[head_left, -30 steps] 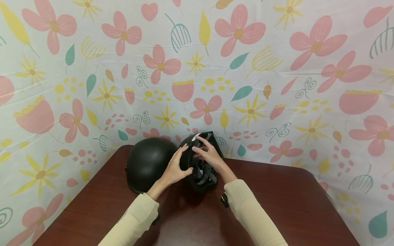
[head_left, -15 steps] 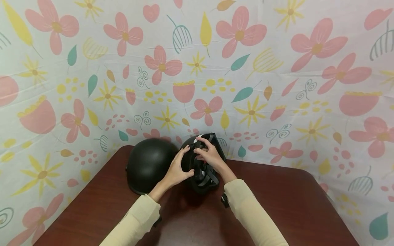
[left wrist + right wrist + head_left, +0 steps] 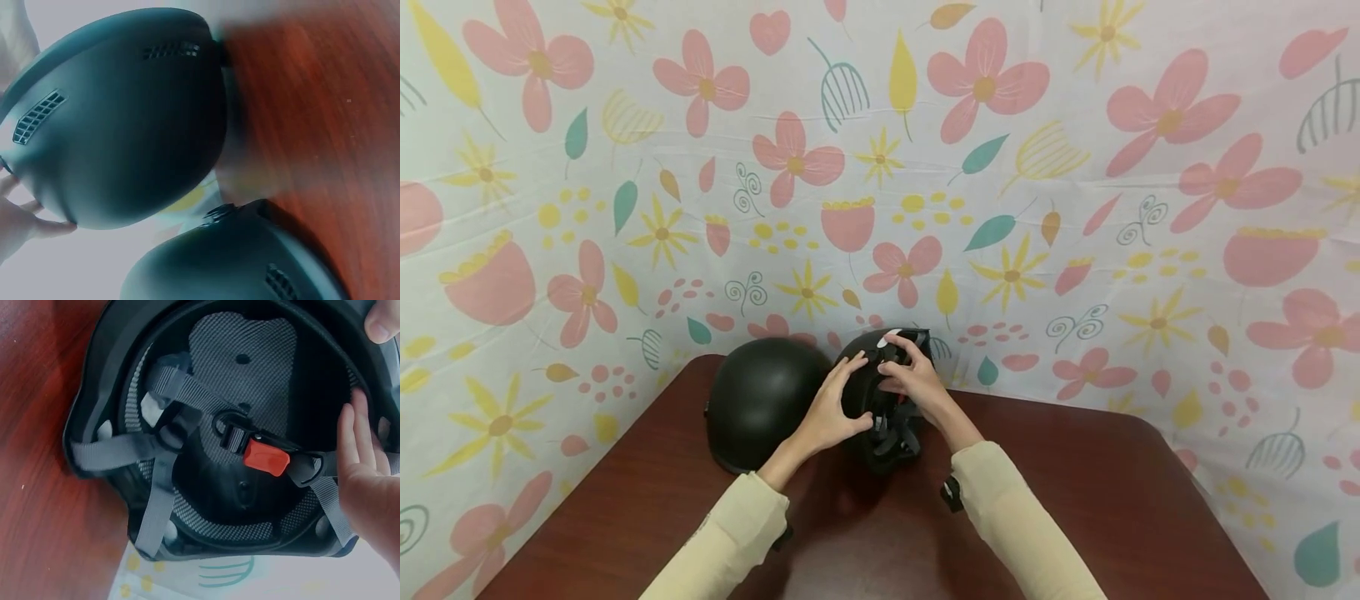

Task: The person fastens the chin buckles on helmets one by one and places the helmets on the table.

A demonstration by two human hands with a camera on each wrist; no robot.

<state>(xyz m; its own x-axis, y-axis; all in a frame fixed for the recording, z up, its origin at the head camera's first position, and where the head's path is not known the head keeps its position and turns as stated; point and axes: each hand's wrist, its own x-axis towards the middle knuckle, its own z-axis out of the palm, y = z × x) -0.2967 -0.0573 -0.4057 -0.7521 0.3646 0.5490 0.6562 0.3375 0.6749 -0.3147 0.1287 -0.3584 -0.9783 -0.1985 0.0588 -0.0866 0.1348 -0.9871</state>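
Both hands hold a black helmet [image 3: 859, 337] tilted on its side, its opening turned toward the right and the front. My left hand [image 3: 827, 412] spans its left side, fingers along the shell and thumb at the rim. My right hand [image 3: 917, 383] grips the upper rim, index finger near a white patch [image 3: 889, 337] and other fingers reaching inside. In the right wrist view, the inside shows grey webbing straps [image 3: 119, 452], a red buckle [image 3: 267, 456] and a textured grey pad [image 3: 244, 356]. The left wrist view shows the shell with mesh vents [image 3: 39, 117].
A second black helmet [image 3: 763, 400] rests dome up just left of the held one. Both are near the back of a dark reddish wooden table [image 3: 1060, 492]. A white cloth with printed flowers [image 3: 1045, 250] hangs close behind.
The held helmet has turned slightly, narrowing its right side in the head view and showing some red inside. My right hand has shifted a little right with it; my left hand is almost still.
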